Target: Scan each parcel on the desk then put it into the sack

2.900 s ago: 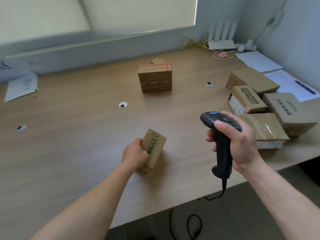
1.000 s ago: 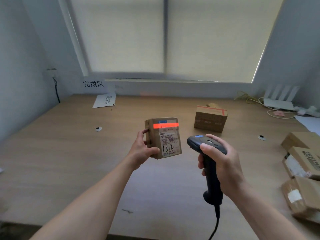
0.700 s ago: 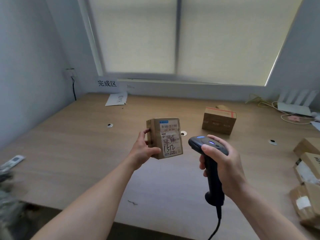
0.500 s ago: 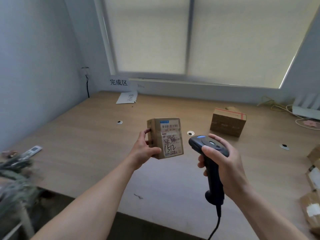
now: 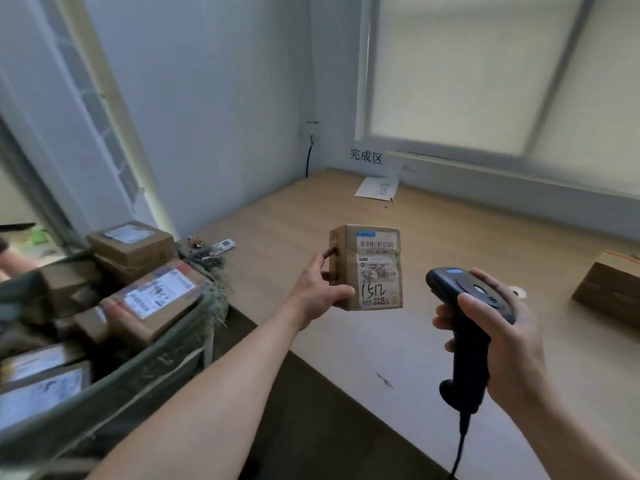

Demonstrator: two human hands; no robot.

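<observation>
- Head view: grips small parcel (image 5: 367, 268) marked 1512 in left hand (image 5: 318, 294), thumb and fingers curled on its sides, arm stretched forward above desk (image 5: 450, 230).
- Holds black scanner (image 5: 467, 368) by handle in right hand (image 5: 502, 344), fingers wrapped around it, near parcel.
- Sack (image 5: 156, 358) at left, apart from parcel.

Pale grey-blue walls (image 5: 225, 98), blind-covered window (image 5: 467, 74), soft daylight on a wooden desk (image 5: 450, 230).

Left forearm (image 5: 207, 393) and right forearm (image 5: 575, 441) are bare — uncovered all the way down to left grip (image 5: 320, 294) and right grip (image 5: 498, 341).
</observation>
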